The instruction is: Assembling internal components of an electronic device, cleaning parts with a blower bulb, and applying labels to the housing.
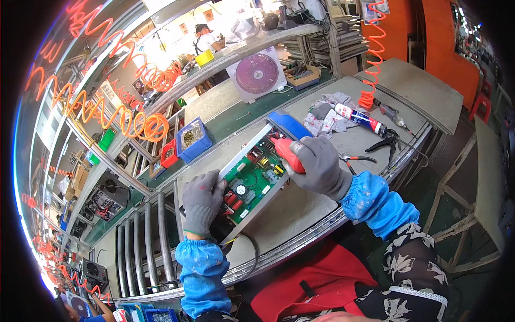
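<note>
My left hand [203,201], in a grey glove, is closed round the near left end of an open metal chassis [274,192]. Inside lies a green circuit board [252,180] with coils, capacitors and red parts. At the chassis's far end stands a blue panel or bin [291,126]; I cannot tell whether it is joined on. My gloved right hand [324,166] is wrapped round a red handheld tool [289,154], whose front end points at the far end of the board. Its tip is hidden or too small to make out.
Right of the chassis lie a rag [330,119], a sealant tube [360,119], black pliers [382,144], orange-handled cutters [360,158] and a tool on a coiled orange hose [367,99]. A blue bin [196,145] and a red bin [169,154] hold small parts. A fan [257,74] stands behind.
</note>
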The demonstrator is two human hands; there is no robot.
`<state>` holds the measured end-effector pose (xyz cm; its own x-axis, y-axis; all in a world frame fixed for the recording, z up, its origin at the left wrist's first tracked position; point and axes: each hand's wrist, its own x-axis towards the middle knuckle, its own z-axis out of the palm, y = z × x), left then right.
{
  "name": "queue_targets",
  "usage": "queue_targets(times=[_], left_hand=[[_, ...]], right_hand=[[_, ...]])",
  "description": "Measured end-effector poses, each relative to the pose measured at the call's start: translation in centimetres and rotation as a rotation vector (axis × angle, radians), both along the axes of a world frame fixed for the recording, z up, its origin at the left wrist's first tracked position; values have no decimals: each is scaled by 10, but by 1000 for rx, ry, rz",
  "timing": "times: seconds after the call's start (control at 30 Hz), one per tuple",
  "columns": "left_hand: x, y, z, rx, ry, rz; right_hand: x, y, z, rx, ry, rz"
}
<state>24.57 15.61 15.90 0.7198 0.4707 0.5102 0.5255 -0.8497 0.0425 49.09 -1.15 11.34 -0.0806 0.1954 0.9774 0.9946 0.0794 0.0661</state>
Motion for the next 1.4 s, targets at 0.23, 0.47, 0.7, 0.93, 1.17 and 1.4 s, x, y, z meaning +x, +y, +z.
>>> queue_targets(times=[0.23, 0.47, 0.7, 0.93, 1.17, 1.4], left_hand=[[-1, 0, -2, 19, 3, 2], [2, 1, -4, 34, 8, -1], [-1, -3, -1, 27, -11, -1], [0, 0, -3, 16, 14, 8], [-3, -1, -2, 33, 17, 18], [-2, -3, -3, 47, -2, 6]], right_hand=[[-4, -3, 4, -21, -3, -25], [-10, -8, 6, -85, -14, -40], [-16, -8, 11, -40, -37, -70], [-10, -4, 8, -34, -12, -78], [-8, -1, 5, -38, 59, -31], [0, -8, 18, 47, 217, 37]])
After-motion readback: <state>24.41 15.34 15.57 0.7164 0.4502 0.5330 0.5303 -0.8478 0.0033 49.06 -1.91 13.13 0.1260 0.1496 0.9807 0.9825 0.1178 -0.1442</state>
